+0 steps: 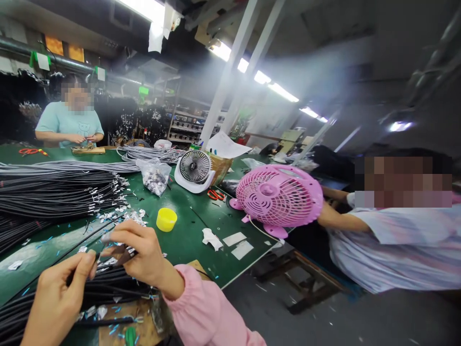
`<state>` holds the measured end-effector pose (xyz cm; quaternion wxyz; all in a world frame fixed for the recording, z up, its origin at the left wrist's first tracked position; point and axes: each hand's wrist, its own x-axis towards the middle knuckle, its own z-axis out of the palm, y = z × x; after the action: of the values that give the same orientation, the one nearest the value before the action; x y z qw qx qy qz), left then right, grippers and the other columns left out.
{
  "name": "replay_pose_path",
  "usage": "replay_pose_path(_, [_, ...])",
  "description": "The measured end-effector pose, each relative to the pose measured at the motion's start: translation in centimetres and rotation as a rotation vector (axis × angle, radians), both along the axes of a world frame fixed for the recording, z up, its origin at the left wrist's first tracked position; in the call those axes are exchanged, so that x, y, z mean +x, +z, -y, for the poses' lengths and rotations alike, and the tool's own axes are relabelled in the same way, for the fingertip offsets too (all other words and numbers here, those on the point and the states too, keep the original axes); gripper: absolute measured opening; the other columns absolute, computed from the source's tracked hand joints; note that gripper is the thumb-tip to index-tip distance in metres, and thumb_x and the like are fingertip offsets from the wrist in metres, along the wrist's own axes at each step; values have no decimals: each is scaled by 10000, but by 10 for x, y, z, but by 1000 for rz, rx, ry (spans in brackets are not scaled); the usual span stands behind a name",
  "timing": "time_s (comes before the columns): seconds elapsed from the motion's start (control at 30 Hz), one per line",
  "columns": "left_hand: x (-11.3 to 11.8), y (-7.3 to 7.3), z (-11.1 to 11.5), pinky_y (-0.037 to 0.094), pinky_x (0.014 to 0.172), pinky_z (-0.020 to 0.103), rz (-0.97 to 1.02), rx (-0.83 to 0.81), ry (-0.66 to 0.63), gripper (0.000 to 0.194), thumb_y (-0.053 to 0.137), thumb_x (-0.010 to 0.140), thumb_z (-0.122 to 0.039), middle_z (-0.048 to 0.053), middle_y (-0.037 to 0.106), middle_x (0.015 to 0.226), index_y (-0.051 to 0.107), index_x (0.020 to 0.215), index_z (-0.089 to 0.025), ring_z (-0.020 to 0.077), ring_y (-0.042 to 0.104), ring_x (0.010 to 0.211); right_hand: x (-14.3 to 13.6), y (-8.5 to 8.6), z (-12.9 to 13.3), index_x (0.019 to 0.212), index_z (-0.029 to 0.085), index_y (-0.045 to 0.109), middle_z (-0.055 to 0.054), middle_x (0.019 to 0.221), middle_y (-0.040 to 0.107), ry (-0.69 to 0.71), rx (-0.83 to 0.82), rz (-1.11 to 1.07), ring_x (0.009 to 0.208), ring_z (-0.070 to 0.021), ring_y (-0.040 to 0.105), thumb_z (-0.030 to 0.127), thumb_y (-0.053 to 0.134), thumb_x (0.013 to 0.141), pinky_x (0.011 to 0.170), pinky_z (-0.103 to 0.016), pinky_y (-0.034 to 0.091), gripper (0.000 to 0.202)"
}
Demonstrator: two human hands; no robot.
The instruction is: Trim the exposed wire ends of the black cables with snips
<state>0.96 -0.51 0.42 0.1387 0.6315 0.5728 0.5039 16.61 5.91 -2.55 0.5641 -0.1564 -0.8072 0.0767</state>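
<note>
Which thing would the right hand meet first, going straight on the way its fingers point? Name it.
Most likely the left hand, at its thumb and fingertips, right in front of the right hand's fingers. Depth is unclear, so it could pass slightly above or beyond them.

A green table [196, 240] carries black cables [54, 197], a yellow tub [166, 219], a white fan [195, 170] and a pink fan [279, 196].
</note>
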Motion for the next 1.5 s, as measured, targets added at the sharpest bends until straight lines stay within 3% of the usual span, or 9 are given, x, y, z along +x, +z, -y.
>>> replay_pose_path(0.2, [2, 0, 0, 340, 316, 200, -30, -16, 12, 707, 480, 782, -800, -29, 498, 360, 563, 379, -225, 109, 425, 302, 10, 5, -1, 832, 196, 692, -33, 719, 667, -175, 132, -30, 589, -142, 604, 152, 536, 921, 527, -239, 494, 185])
replay_pose_path(0.3, [0, -4, 0, 346, 324, 197, 6, 13, 31, 730, 495, 779, -832, -27, 511, 371, 577, 393, -218, 105, 427, 309, 15, 11, -4, 741, 201, 659, -31, 693, 628, -320, -118, -144, 601, -150, 568, 178, 547, 938, 561, -259, 482, 227])
replay_pose_path(0.4, [-2, -6, 0, 417, 375, 199, 45, 19, 44, 764, 486, 756, -892, -17, 536, 400, 570, 410, -216, 130, 511, 362, 8, 12, -1, 566, 200, 544, 37, 550, 478, -173, -360, -95, 512, -109, 442, 284, 673, 932, 509, -233, 394, 397])
replay_pose_path(0.5, [-3, -7, 0, 417, 358, 205, 63, 37, 44, 769, 482, 755, -900, -18, 525, 388, 559, 406, -218, 134, 509, 346, -4, 12, 7, 624, 189, 641, 39, 581, 540, -91, -446, -113, 519, -101, 470, 232, 739, 829, 506, -218, 406, 231])
replay_pose_path(0.57, [-3, -7, 1, 416, 349, 198, 48, 73, 44, 735, 511, 785, -847, -23, 533, 383, 567, 404, -221, 129, 507, 330, -7, 12, 13, 702, 187, 716, 18, 627, 613, -122, -444, -146, 539, -112, 521, 160, 727, 755, 526, -226, 444, 61])
replay_pose_path(0.77, [1, -9, 3, 459, 410, 127, -1, 258, 29, 487, 615, 873, -597, -60, 672, 487, 699, 546, -246, 97, 606, 383, -7, 11, 20, 645, 187, 710, 15, 575, 604, -124, -414, -142, 506, -114, 526, 120, 721, 712, 470, -225, 399, 96])
replay_pose_path(1.1, [5, -16, 6, 488, 411, 142, -20, 234, 81, 527, 610, 846, -734, -55, 738, 564, 743, 633, -271, 105, 652, 415, -1, 2, 20, 900, 176, 780, -34, 717, 714, -124, -135, -184, 565, -120, 608, 158, 647, 848, 529, -205, 502, 144])
replay_pose_path(1.33, [4, -21, 7, 457, 412, 134, -50, 265, 124, 521, 599, 866, -732, -76, 722, 566, 742, 656, -278, 75, 596, 394, -10, 17, 24, 669, 149, 756, 5, 539, 589, -215, -466, -252, 416, -75, 401, 195, 663, 702, 397, -187, 337, 109])
replay_pose_path(1.5, [4, -19, 7, 462, 406, 157, -26, 249, 107, 552, 594, 844, -764, -61, 709, 545, 725, 627, -274, 91, 596, 394, -12, 14, 23, 588, 151, 710, 4, 505, 575, -168, -426, -239, 435, -82, 440, 208, 631, 712, 428, -183, 345, 157])
